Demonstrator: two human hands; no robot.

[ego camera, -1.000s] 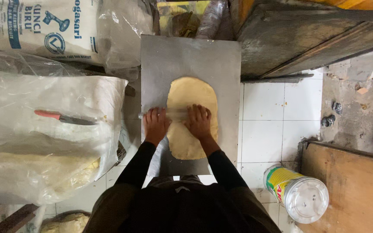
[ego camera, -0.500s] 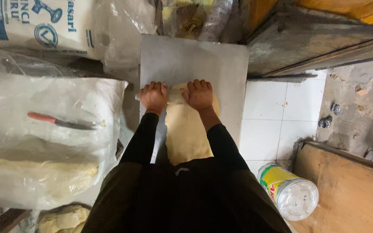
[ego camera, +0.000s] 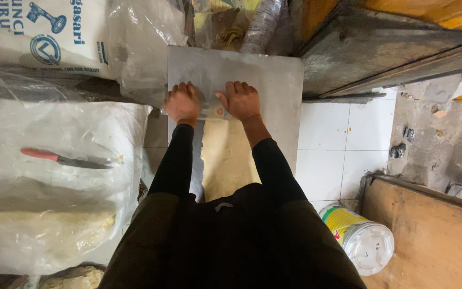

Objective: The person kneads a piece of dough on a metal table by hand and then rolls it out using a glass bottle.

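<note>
Since the earlier frame, both hands have been pushed toward the far edge of the metal surface [ego camera: 274, 75]. Left hand [ego camera: 182, 103] and right hand [ego camera: 240, 100] are pressed, fingers curled, on a clear roller [ego camera: 208, 112] at the dough sheet [ego camera: 228, 160]'s far end. Overrunning could thin or tear that end.

Makeshift bakery: flour sack [ego camera: 38, 32], dough [ego camera: 228, 158]

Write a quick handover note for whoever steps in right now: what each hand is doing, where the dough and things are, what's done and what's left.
Left hand and right hand: both press on a clear, glassy roller at the far end of the flat pale-yellow dough sheet.
The dough lies on a grey metal board on the floor.
Done: the visible dough is rolled flat.
Left: its evenness can't be judged.
A red-handled knife lies on the plastic-covered sack to the left.
</note>
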